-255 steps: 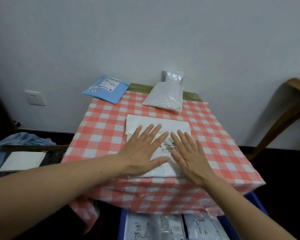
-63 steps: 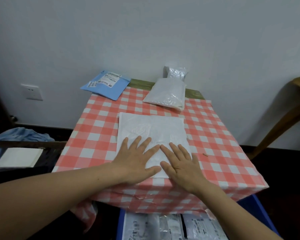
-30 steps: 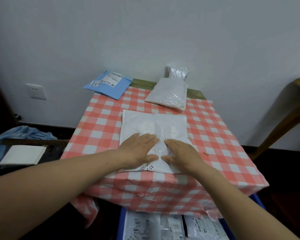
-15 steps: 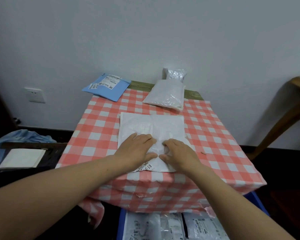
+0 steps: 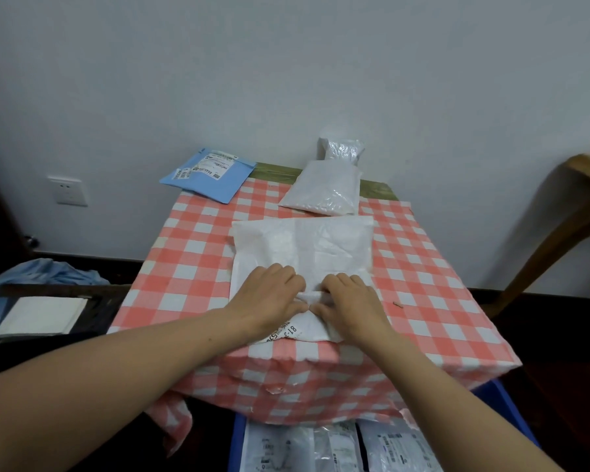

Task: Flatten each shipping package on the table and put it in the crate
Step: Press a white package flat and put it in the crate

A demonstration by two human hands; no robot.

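Note:
A white plastic shipping package [image 5: 304, 245] lies flat in the middle of the table, printed label text showing at its near edge. My left hand [image 5: 269, 296] and my right hand [image 5: 349, 301] sit side by side on its near part. Both have curled fingers and pinch a raised fold of the plastic between them. The blue crate [image 5: 494, 396] stands on the floor under the table's front edge, with several flat packages [image 5: 304, 447] inside it.
A blue mailer [image 5: 208, 173] overhangs the table's far left corner. A bubble-wrap package [image 5: 324, 189] lies at the far edge against the wall. The red checked tablecloth [image 5: 184, 267] covers the table. A wooden frame [image 5: 559, 226] stands at the right, clutter [image 5: 38, 311] at the left.
My hands lay flat with spread fingers on the white package; over the last second their fingers have curled and drawn together, bunching a fold of the plastic between them.

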